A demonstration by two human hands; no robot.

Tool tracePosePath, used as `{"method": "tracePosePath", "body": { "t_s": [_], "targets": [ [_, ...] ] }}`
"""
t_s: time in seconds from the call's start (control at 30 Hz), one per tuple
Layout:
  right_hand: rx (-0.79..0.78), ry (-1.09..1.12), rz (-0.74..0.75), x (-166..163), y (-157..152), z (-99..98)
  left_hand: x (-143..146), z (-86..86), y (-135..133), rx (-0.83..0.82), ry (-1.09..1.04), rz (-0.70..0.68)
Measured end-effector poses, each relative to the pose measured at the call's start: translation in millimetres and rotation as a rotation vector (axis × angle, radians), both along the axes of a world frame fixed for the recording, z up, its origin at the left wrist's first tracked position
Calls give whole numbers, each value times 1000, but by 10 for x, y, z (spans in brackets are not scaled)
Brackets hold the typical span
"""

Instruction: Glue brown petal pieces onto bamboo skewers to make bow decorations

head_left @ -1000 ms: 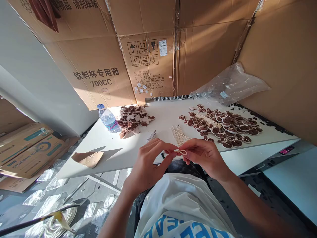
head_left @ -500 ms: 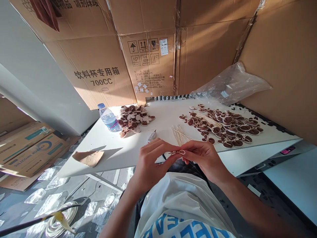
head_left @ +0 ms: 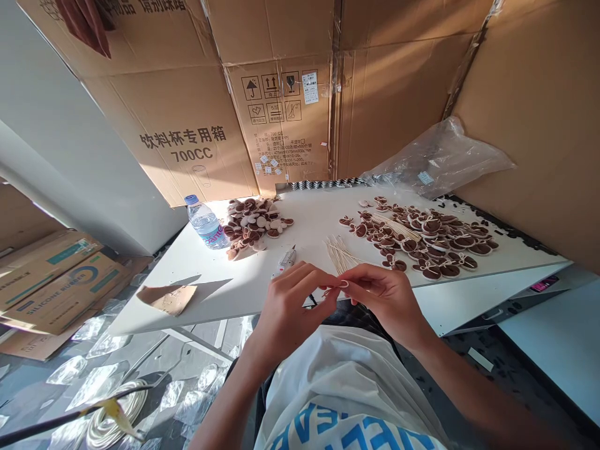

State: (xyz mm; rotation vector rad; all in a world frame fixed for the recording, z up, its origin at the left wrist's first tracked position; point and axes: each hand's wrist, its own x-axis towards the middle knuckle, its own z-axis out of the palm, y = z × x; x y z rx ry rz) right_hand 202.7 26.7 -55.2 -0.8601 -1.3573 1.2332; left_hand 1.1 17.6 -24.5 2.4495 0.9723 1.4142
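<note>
A pale, looped cord (head_left: pixel 344 284) is pinched between my two hands just past the table's front edge. My left hand (head_left: pixel 300 294) has its fingers bent and closed around one end of it. On the other side, my right hand (head_left: pixel 382 294) pinches the loop between thumb and fingertips. Directly beyond the hands lies a bunch of cut pale cords (head_left: pixel 341 253). To its left rests a small white glue gun (head_left: pixel 285 259). Brown round pieces with cord bows (head_left: pixel 429 234) form a wide pile at the right.
A water bottle (head_left: pixel 206 224) stands beside a heap of brown and white plush pieces (head_left: pixel 255 222). A torn cardboard piece (head_left: pixel 169 299) lies at the table's left. Cardboard walls (head_left: pixel 281 37) and a plastic bag (head_left: pixel 445 159) border the back. A coiled cable (head_left: pixel 117 415) is on the floor.
The cord's loop looks smaller between my fingers, and my fingertips have come closer together. My left hand has shifted slightly right. The table items stay in place.
</note>
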Motion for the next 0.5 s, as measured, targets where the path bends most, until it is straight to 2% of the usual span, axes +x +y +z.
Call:
{"method": "tracePosePath", "body": {
  "t_s": [0.3, 0.5],
  "targets": [
    [-30, 98, 95, -40, -22, -35, 23, -18, -12, 37, -4, 16],
    [-37, 121, 99, -67, -42, -33, 34, -38, -14, 39, -14, 25]
  ]
}}
